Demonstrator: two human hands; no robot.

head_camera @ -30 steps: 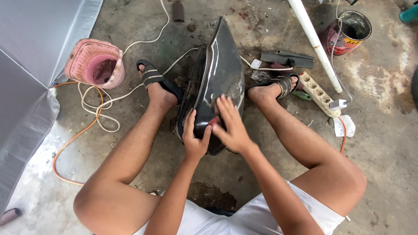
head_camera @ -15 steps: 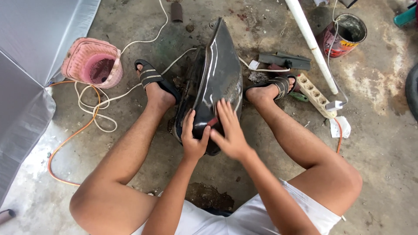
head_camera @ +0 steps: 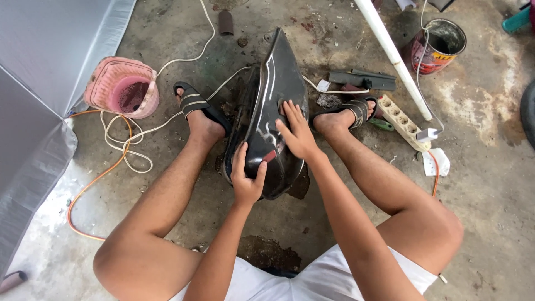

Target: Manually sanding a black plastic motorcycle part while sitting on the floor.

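A glossy black moulded panel [head_camera: 273,95], long and pointed at its far end, stands on the concrete floor between my two sandalled feet. My left hand [head_camera: 247,177] grips the panel's near lower edge, thumb on one side and fingers on the other. My right hand [head_camera: 296,131] lies flat on the panel's right face with fingers spread, a little farther up than the left hand. Whether something thin lies under the right palm is hidden.
A pink woven basket [head_camera: 122,88] sits at the left with white [head_camera: 131,139] and orange [head_camera: 92,184] cords looped beside it. A power strip [head_camera: 404,120], a white pipe [head_camera: 393,53], a paint can [head_camera: 437,44] and a dark flat tool [head_camera: 362,79] lie at the right. Grey sheeting [head_camera: 33,83] fills the left side.
My right hand has slid up and away along the panel's right face. The left hand keeps its grip on the near edge. The camera has moved closer.
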